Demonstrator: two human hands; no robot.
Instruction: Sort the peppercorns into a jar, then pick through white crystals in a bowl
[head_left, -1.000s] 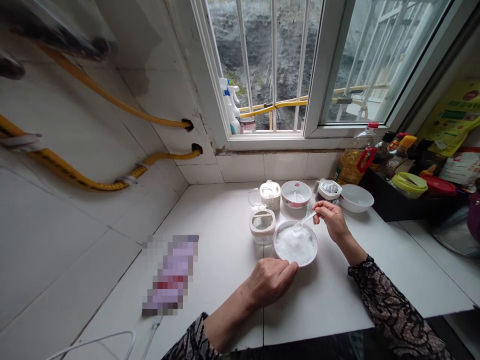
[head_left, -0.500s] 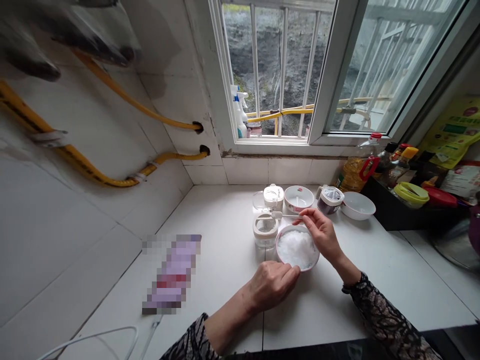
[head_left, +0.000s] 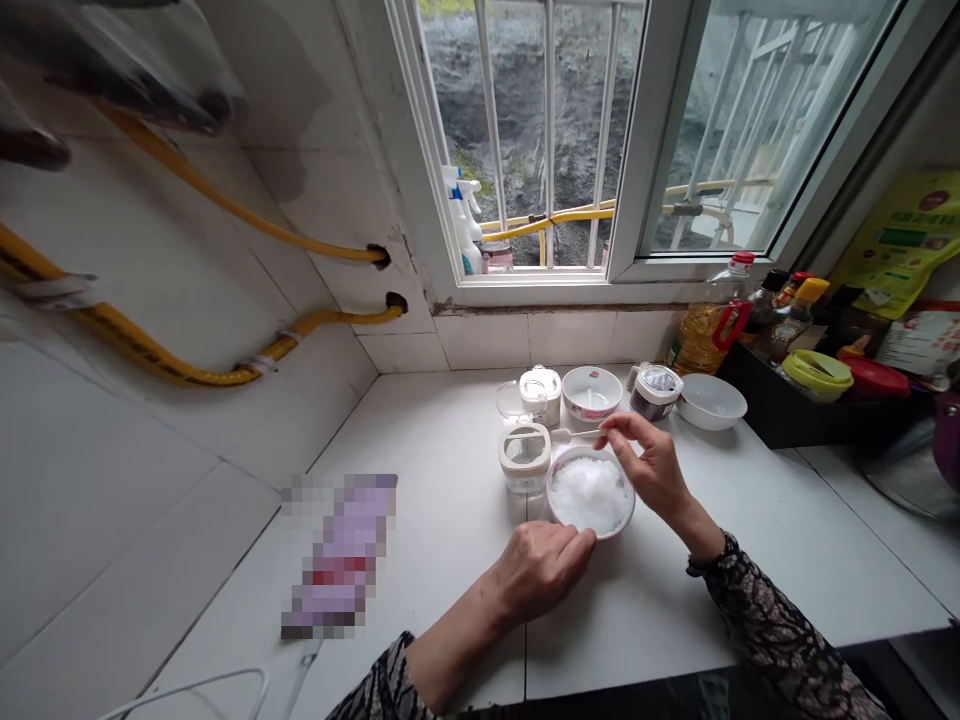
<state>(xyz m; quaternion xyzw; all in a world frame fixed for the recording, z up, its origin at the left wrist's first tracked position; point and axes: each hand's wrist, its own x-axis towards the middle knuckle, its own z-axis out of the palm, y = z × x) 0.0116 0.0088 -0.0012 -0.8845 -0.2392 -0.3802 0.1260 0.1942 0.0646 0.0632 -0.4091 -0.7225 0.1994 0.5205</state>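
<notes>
My left hand is closed on the near rim of a bowl heaped with white grains, which look like salt or sugar. Between its fingertips, my right hand pinches a small white spoon by the handle, level above the bowl's far rim. The spoon's head points left, beside the open mouth of a clear jar with a cream collar. Whether the spoon carries any grains, I cannot tell. The jar's clear lid stands tipped back behind it.
Behind are a cream-lidded jar, a flowered bowl with a white spoon inside, a jar of dark contents and a white bowl. An oil bottle and condiments stand right. A blurred purple object lies left, near a white cable.
The spoon in my right hand has drawn slightly right, from over the open jar's rim to just beside it. My left hand stays on the bowl. The view has shifted a little.
</notes>
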